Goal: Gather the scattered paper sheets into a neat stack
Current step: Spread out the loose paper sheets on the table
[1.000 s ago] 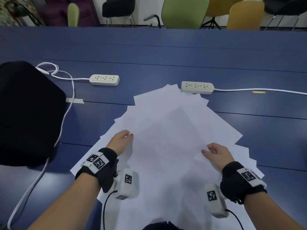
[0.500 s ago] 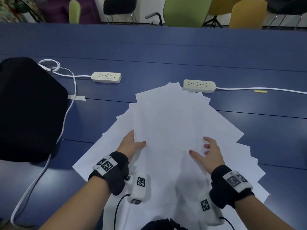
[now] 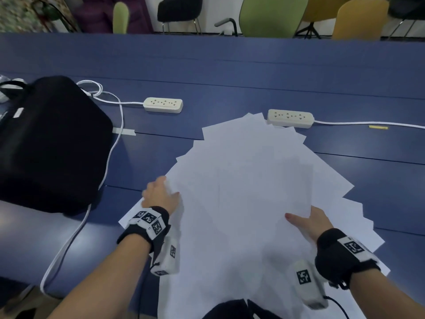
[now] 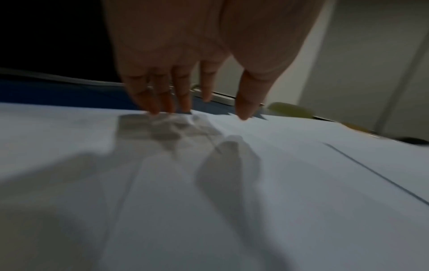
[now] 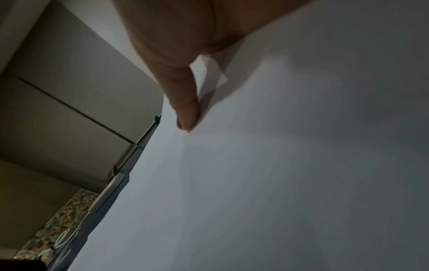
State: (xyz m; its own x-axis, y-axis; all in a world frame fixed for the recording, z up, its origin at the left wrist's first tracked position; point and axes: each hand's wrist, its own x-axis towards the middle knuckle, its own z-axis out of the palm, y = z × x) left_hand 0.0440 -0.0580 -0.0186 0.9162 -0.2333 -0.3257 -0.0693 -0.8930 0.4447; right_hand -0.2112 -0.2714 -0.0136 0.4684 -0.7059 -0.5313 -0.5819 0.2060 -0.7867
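Black bag (image 3: 46, 143) left on blue table (image 3: 230, 72); two power strips (image 3: 163, 105) (image 3: 290, 118); chairs (image 3: 271, 14) behind.

text: I am reading no words, brands or numbers in any view | paper sheets (image 3: 248, 180): showing blank | wrist bands (image 3: 150, 221): carrying only black-and-white square marker patterns, no letters | power strips (image 3: 163, 104): showing no legible label | black bag (image 3: 46, 143): its small tag is too blurred to read
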